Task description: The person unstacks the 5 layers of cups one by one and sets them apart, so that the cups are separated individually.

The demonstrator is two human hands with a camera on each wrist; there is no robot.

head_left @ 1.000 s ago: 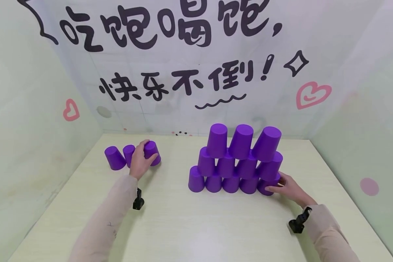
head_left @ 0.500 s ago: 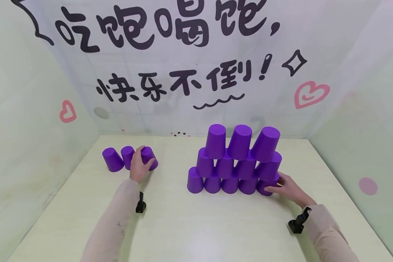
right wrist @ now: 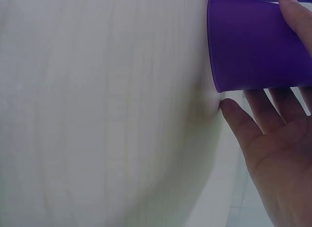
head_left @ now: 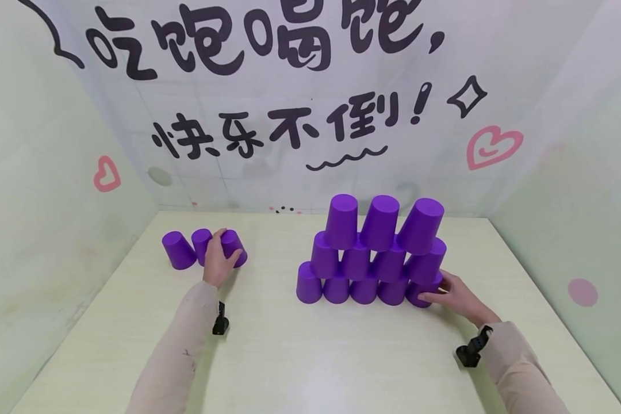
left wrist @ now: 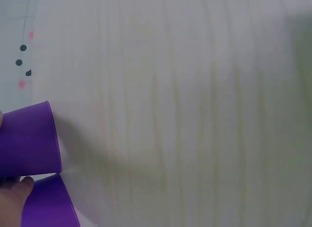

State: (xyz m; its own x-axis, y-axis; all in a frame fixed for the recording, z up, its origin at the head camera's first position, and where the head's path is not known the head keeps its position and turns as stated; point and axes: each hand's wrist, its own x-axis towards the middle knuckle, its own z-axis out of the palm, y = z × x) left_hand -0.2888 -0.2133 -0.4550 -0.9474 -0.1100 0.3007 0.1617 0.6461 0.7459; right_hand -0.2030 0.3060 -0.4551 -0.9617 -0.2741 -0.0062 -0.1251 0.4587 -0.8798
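Observation:
Three upside-down purple cups stand at the back left. My left hand (head_left: 219, 261) grips the right one, a purple cup (head_left: 234, 247); in the left wrist view fingers lie between this cup (left wrist: 29, 141) and the middle cup (left wrist: 48, 205). On the right rises a three-row wall of upside-down purple cups (head_left: 383, 224), with three in its top row. My right hand (head_left: 457, 296) holds the bottom row's right-end cup (head_left: 416, 294). In the right wrist view, the thumb lies across that cup (right wrist: 258, 46), and the fingers reach along its other side, partly hidden.
The pale table (head_left: 300, 351) meets a printed back wall (head_left: 269, 190), close behind the cups. Side walls stand left and right. Black wrist cameras (head_left: 220, 322) hang beneath both sleeves. The left-end cup (head_left: 179, 251) stands apart from the left hand.
Over the second, the left hand has shifted the right cup slightly left, toward the middle cup. The right hand and the cup wall stay as they were; the head view drifted slightly.

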